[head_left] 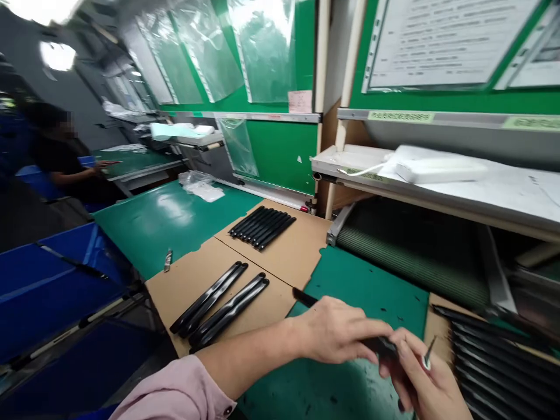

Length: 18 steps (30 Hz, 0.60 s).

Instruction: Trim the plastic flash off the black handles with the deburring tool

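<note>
My left hand [335,329] is closed around a long, narrow black plastic strip [304,298], whose far end sticks out to the left past the knuckles. At the strip's near end, my right hand [422,370] pinches it between thumb and fingers. A small pointed blade [430,351] juts up from between the right fingers; its handle is mostly hidden in the palm. Both hands are above the green table mat [371,286]. Left of them, several glossy black strips [227,306] lie in pairs on brown cardboard [280,280].
A row of black strips [262,227] lies farther back on the cardboard. More strips [503,367] are stacked at the right. A conveyor belt [406,256] runs under a white shelf [437,181]. Blue bins [56,274] stand left; a person [65,157] sits beyond.
</note>
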{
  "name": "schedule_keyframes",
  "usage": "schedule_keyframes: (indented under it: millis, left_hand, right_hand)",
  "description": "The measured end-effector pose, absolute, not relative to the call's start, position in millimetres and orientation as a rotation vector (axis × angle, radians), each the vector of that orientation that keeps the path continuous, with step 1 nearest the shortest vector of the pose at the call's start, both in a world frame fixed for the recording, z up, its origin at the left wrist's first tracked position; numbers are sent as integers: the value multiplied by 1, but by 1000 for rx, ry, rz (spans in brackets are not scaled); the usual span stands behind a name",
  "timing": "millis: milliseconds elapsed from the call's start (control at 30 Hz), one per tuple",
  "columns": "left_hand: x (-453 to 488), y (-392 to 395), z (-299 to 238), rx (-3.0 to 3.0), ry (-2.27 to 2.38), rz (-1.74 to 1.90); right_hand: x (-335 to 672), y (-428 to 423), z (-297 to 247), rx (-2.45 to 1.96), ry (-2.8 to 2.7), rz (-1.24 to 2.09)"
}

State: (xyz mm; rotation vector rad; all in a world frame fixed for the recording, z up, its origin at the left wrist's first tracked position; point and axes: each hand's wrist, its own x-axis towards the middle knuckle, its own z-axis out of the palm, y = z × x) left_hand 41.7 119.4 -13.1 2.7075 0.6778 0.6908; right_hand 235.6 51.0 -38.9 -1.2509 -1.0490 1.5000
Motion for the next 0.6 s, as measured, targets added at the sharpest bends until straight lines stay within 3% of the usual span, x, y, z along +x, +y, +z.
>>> schedule_keyframes:
  millis: [200, 300, 467, 600]
  left_hand:
    - [39, 106, -4, 2587, 721, 690]
    - [39, 98, -2, 2590, 682, 662]
    - [38, 94, -6, 2679, 691, 691]
    - [36, 90, -5, 2626, 919, 610]
  right_hand:
    - [254, 47, -9, -1290, -1669, 1188]
    - [252, 45, -1, -1165, -1821, 1223]
    - [245, 40, -8, -1061, -1746, 1321]
    - [245, 37, -18, -1332, -1606, 1063]
